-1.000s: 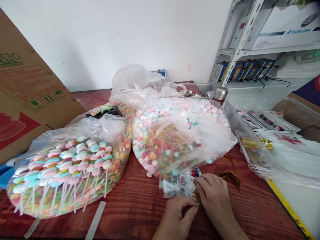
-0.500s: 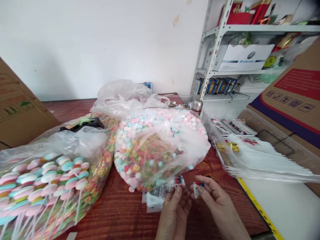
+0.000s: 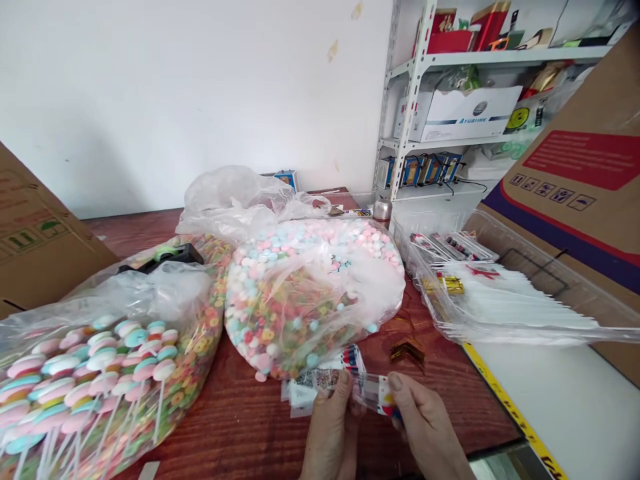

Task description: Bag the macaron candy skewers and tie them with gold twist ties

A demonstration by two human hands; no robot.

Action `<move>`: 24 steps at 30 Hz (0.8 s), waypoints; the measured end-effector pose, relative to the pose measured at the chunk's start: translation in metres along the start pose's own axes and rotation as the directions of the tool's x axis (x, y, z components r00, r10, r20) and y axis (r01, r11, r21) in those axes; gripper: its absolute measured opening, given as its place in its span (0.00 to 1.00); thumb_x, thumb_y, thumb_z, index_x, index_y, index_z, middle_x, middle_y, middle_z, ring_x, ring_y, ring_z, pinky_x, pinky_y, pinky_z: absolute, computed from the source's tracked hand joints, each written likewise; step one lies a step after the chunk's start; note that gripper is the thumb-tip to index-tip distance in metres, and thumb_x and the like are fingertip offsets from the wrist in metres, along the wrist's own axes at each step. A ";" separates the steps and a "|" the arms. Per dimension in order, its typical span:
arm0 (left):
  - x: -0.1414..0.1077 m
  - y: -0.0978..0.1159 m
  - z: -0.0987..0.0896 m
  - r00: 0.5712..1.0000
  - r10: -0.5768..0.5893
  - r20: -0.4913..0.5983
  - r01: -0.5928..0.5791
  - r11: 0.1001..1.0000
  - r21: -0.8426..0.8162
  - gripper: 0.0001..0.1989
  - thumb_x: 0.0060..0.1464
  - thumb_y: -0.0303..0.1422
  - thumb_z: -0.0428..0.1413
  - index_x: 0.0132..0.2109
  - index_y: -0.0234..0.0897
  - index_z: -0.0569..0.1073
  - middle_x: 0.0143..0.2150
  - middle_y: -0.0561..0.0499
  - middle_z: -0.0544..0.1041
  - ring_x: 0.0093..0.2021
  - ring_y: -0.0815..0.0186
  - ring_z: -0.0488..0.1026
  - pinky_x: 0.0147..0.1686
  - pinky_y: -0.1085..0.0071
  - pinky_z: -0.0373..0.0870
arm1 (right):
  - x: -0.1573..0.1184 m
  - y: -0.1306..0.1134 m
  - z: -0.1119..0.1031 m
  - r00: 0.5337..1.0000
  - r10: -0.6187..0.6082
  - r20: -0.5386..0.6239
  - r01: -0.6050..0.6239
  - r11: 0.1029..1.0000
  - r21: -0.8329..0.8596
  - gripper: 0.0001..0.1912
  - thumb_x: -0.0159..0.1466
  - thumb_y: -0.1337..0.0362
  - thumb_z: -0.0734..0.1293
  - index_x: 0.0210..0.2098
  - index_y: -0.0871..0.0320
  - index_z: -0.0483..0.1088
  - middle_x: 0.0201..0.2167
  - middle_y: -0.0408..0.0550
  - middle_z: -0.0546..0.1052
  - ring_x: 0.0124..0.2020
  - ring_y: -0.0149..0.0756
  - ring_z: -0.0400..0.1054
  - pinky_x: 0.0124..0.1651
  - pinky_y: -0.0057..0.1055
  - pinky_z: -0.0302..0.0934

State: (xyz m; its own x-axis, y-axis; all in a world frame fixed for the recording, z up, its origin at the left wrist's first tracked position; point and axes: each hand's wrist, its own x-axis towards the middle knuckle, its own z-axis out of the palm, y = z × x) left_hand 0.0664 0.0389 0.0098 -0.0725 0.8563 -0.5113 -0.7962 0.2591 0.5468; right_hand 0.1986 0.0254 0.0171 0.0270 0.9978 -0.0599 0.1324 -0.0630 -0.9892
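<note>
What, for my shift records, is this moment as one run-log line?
left hand: grips clear packet | right hand: grips packet's printed end | nearby: packet pile, gold strips | beyond: candy bag

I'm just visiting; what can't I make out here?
All in the head view:
- Held packet: ends partly covered by the left hand and right hand.
- Other packets: print too small to read.
- Lollipops: some cut off by the left edge.
- Left carton: cut off likewise.
</note>
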 end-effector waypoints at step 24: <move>0.003 0.002 -0.010 0.998 0.068 -0.008 -0.068 0.994 -0.088 0.16 0.44 0.36 0.68 0.28 0.34 0.69 0.22 0.58 0.68 0.22 0.75 0.63 0.24 0.75 0.69 | -0.008 0.016 0.006 0.863 -0.493 -0.110 0.408 0.809 -0.423 0.13 0.67 0.58 0.64 0.50 0.51 0.65 0.50 0.50 0.71 0.51 0.41 0.68 0.50 0.34 0.67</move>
State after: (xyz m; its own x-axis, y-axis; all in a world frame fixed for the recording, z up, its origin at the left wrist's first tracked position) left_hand 0.0584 0.0376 0.0030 -0.1313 0.8683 -0.4783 -0.8391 0.1596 0.5201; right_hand 0.1941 0.0168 0.0009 0.0669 0.8901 0.4507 0.5377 0.3484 -0.7678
